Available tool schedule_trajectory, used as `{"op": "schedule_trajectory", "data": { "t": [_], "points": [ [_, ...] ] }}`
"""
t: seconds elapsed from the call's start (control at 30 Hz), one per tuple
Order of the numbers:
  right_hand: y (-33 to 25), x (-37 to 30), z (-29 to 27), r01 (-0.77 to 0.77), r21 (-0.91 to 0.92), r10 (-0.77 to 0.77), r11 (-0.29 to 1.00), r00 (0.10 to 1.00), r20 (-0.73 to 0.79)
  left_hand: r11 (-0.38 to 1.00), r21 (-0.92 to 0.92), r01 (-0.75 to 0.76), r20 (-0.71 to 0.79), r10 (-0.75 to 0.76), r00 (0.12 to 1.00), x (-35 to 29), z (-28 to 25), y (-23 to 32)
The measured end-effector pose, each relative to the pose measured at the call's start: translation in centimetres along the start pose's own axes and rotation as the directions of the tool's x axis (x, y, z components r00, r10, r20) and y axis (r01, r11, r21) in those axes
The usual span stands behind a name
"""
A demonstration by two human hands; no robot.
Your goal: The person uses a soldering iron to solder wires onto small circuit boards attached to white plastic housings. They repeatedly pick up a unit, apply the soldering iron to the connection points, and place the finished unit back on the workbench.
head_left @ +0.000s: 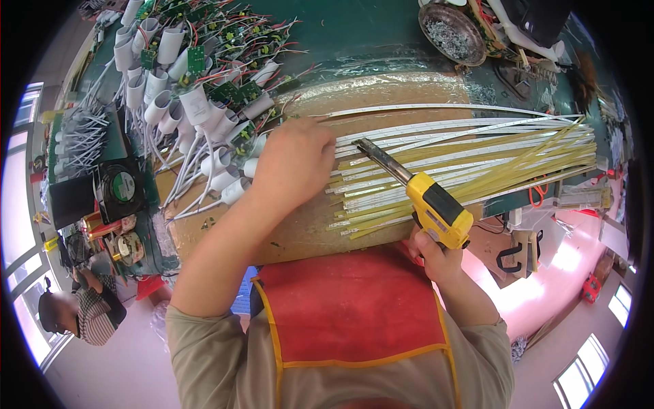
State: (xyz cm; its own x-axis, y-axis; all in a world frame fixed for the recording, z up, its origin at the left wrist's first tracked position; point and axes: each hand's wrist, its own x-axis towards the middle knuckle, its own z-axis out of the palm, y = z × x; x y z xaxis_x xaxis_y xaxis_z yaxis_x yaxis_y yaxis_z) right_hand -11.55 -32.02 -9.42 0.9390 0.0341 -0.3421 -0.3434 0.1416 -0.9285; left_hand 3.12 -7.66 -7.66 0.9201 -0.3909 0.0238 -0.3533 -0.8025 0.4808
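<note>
At mid-frame, the right hand (434, 255) should steady its gripped yellow-black pistol-shaped soldering gun (439, 210); the left hand (298, 160) hides its hold.

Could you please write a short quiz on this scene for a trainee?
1. Which hand grips the yellow-and-black gun-shaped tool?
2. True or false: the long strips lie mostly to the right of the left hand.
3. Multiple choice: the apron is mainly a) blue, b) red, c) green.

Key:
1. The right hand.
2. True.
3. b
</note>
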Motion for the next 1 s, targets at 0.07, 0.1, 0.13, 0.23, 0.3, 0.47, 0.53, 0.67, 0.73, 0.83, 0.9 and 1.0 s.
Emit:
{"op": "schedule_trajectory", "data": {
  "t": [0.07,0.1,0.13,0.23,0.3,0.47,0.53,0.67,0.73,0.83,0.9,1.0],
  "points": [
    [0.0,0.0,-0.1,0.004,0.001,-0.004,1.0,1.0,0.013,1.0,0.005,-0.004,-0.008,0.004,1.0,0.0,0.1,0.0],
    [0.1,0.1,-0.2,0.006,0.003,-0.006,1.0,1.0,0.023,1.0,0.011,-0.005,-0.015,0.006,1.0,0.0,0.1,0.0],
    [0.0,0.1,-0.3,0.008,0.005,-0.008,1.0,0.999,0.033,1.0,0.017,-0.006,-0.021,0.007,1.0,-0.1,0.2,0.0],
    [0.0,0.2,0.1,0.054,0.018,-0.055,0.998,0.997,0.048,1.0,-0.008,-0.005,-0.019,0.005,1.0,0.0,0.2,0.0],
    [0.6,0.2,0.2,0.031,0.009,-0.032,0.999,0.998,0.048,1.0,-0.008,0.007,-0.012,-0.007,1.0,0.0,0.1,0.2],
    [0.4,0.2,0.4,-0.045,-0.008,0.045,0.999,0.997,0.056,0.999,0.036,0.011,0.004,-0.011,1.0,0.4,0.0,0.2],
    [0.3,0.2,0.3,-0.064,0.002,0.064,0.998,0.996,0.064,0.999,0.047,0.021,0.022,-0.022,1.0,0.6,0.0,0.3],
    [1.0,0.1,0.2,-0.033,-0.016,0.034,0.999,0.998,0.046,0.998,0.058,0.027,0.062,-0.03,0.998,1.1,-0.3,0.7],
    [0.9,0.1,0.1,-0.029,-0.029,0.031,0.999,0.998,0.061,0.996,0.089,0.016,0.063,-0.022,0.998,1.1,-0.1,0.6],
    [1.1,-0.1,0.1,-0.035,-0.062,0.038,0.997,0.998,0.042,0.993,0.116,0.007,0.084,-0.017,0.996,1.4,-0.4,1.0],
    [0.9,0.0,0.2,-0.04,-0.042,0.042,0.998,0.998,0.051,0.99,0.139,0.001,0.107,-0.016,0.994,1.5,-0.3,0.9],
    [1.0,0.0,0.2,-0.03,-0.023,0.031,0.999,0.998,0.058,0.989,0.149,0.0,0.134,-0.02,0.991,1.7,-0.6,1.3]
  ]
}}
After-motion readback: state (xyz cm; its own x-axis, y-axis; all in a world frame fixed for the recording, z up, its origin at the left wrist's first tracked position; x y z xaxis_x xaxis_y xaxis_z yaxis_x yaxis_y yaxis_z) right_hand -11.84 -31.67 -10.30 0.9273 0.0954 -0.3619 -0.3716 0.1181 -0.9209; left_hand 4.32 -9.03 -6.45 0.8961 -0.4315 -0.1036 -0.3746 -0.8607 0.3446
